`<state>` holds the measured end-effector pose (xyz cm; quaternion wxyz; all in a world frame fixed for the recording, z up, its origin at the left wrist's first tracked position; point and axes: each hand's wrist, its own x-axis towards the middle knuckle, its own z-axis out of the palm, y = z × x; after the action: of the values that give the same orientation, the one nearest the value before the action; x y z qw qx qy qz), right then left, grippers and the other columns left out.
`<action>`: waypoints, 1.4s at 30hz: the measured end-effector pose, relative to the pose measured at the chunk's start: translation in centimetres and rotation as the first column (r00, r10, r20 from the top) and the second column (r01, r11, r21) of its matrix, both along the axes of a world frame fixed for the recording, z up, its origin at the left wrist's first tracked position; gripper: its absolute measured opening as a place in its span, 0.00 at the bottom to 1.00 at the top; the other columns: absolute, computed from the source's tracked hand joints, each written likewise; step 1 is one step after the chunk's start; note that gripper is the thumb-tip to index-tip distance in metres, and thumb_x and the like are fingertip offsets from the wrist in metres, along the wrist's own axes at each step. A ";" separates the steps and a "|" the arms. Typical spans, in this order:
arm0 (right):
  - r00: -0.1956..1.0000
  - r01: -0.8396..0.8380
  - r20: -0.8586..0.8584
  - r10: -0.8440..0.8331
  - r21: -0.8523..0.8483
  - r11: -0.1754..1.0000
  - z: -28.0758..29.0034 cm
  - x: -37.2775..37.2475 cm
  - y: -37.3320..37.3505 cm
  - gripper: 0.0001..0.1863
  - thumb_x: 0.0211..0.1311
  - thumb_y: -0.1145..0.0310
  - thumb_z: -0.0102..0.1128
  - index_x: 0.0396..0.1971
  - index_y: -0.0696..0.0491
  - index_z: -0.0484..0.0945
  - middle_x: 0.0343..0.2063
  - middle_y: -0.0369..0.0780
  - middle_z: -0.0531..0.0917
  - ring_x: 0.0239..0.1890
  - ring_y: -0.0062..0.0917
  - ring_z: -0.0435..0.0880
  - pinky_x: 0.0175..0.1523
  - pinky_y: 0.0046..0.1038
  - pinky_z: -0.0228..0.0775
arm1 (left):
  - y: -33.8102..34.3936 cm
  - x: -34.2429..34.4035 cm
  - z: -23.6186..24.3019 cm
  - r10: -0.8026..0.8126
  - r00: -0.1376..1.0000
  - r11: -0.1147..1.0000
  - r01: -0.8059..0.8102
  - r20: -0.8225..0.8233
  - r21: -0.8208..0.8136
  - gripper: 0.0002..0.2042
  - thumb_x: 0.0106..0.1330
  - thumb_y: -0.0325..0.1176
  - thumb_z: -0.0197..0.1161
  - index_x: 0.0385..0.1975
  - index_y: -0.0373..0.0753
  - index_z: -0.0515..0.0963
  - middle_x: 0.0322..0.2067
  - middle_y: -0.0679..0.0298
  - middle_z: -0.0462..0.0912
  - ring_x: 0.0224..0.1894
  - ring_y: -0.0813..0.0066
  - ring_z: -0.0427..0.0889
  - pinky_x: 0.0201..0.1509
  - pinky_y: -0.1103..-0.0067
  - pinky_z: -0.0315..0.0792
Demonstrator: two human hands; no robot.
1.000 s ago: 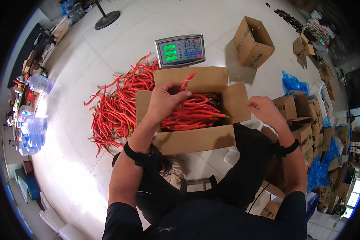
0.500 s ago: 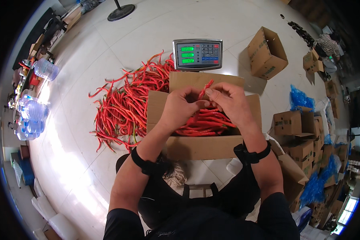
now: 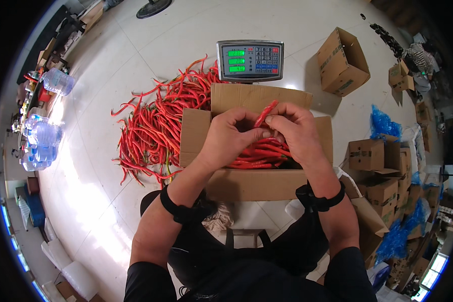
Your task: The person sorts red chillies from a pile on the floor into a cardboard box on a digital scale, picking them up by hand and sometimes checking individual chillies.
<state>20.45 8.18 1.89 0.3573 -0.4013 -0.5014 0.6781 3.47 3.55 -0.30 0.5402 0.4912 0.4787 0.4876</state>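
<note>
Both my hands meet above an open cardboard box (image 3: 256,185) with a layer of long red chili peppers (image 3: 259,160) inside. Pinched between them is one red chili pepper (image 3: 265,115), its upper end sticking up past my fingers. My left hand (image 3: 231,135) is closed, thumb pointing right against the pepper's lower part. My right hand (image 3: 293,126) is closed on the same pepper from the other side, thumb and forefinger together. To the left of the box, a large heap of red chili peppers (image 3: 153,128) lies on the tiled floor.
A scale display (image 3: 250,60) with lit green readouts stands behind the box. An open carton (image 3: 342,63) sits at the back right. Stacked cartons (image 3: 367,155) and blue plastic film (image 3: 385,123) crowd the right side. Clear water bottles (image 3: 41,138) stand far left.
The pepper now tilts more to the right, and my right hand has shifted slightly on it. The whole view has moved a little.
</note>
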 end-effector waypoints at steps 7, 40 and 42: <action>0.995 0.095 0.027 -0.097 0.063 0.993 -0.4 1.7 0.6 0.03 0.60 0.74 0.57 0.29 0.57 0.78 0.19 0.33 0.77 0.20 0.11 0.72 0.25 0.15 0.63 | 0.2 -0.3 0.7 -0.063 0.976 0.990 0.088 0.208 -0.111 0.10 0.59 0.28 0.69 0.39 0.33 0.79 0.27 0.65 0.83 0.24 0.86 0.76 0.26 0.88 0.70; 0.943 -0.164 0.331 -0.047 0.581 0.797 0.7 2.2 0.2 0.04 0.58 0.75 0.60 0.30 0.60 0.78 0.28 0.39 0.80 0.32 0.21 0.79 0.36 0.23 0.70 | -0.3 0.7 -1.0 0.377 0.791 0.819 -0.043 -0.481 0.572 0.07 0.49 0.21 0.67 0.28 0.36 0.79 0.27 0.61 0.78 0.25 0.66 0.77 0.29 0.77 0.72; 0.909 0.019 0.361 -0.209 0.465 0.885 0.8 2.3 0.3 0.09 0.63 0.70 0.58 0.29 0.60 0.78 0.23 0.36 0.78 0.27 0.17 0.75 0.33 0.22 0.67 | -0.3 0.9 -1.0 0.431 0.792 0.780 -0.085 -0.432 0.620 0.08 0.48 0.21 0.69 0.28 0.36 0.79 0.27 0.62 0.78 0.26 0.67 0.78 0.29 0.77 0.72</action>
<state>22.79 8.48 2.67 0.3704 -0.4670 -0.6822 0.4235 4.36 3.26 -1.27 0.1300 0.6747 0.5105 0.5170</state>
